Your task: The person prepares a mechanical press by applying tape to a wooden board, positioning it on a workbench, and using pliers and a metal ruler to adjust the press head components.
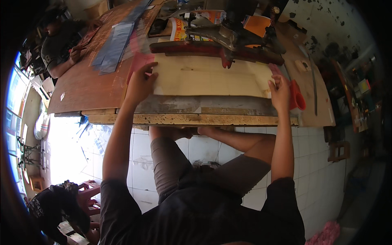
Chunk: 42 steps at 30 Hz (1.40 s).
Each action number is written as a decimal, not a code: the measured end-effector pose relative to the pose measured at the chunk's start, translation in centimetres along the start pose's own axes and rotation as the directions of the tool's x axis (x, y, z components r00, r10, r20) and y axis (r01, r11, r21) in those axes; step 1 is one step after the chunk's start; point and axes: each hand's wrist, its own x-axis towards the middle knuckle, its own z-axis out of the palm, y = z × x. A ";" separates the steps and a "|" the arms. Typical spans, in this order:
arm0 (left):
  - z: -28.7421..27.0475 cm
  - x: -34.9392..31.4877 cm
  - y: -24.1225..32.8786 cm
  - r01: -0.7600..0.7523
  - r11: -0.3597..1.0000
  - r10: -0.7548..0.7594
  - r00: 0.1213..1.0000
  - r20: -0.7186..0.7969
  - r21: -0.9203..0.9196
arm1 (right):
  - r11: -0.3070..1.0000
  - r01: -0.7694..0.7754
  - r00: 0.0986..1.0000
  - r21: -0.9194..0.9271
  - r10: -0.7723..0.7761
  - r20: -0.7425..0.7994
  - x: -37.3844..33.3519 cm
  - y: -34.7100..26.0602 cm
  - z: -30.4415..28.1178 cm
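Observation:
A pale cream rectangular sheet (212, 79) lies across the bench in front of me, under and before a long red bar (188, 47). My left hand (141, 85) grips the sheet's left end, thumb and index finger at its edge. At the opposite end, my right hand (280, 90) pinches the right edge between curled fingers and thumb. Pink film (143, 60) shows beside my left fingers. A grey plate (171, 105) lies under the sheet's near edge. The dark metal mechanism (222, 32) carrying the red bar stands just beyond.
A red tube-like roll (298, 96) lies right of my right hand. Bluish clear plastic strips (116, 45) spread over the brown tabletop (87, 90) at left. A co-worker (61, 49) sits at the far left; another person (61, 210) is low at left. A wooden block (302, 65) lies right.

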 end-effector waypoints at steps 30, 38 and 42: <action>0.3 1.6 0.1 -0.056 0.946 0.010 0.990 0.144 0.319 | 0.951 -0.009 0.990 -0.308 0.053 0.134 1.6 -0.1 1.1; 0.1 1.6 0.3 0.002 0.951 -0.043 0.991 0.125 0.310 | 0.947 -0.016 0.986 -0.320 0.067 0.150 1.6 -0.5 1.0; -0.1 1.5 0.5 0.006 0.951 -0.043 0.992 0.116 0.309 | 0.957 0.000 0.988 -0.291 0.045 0.149 1.5 -0.2 1.0</action>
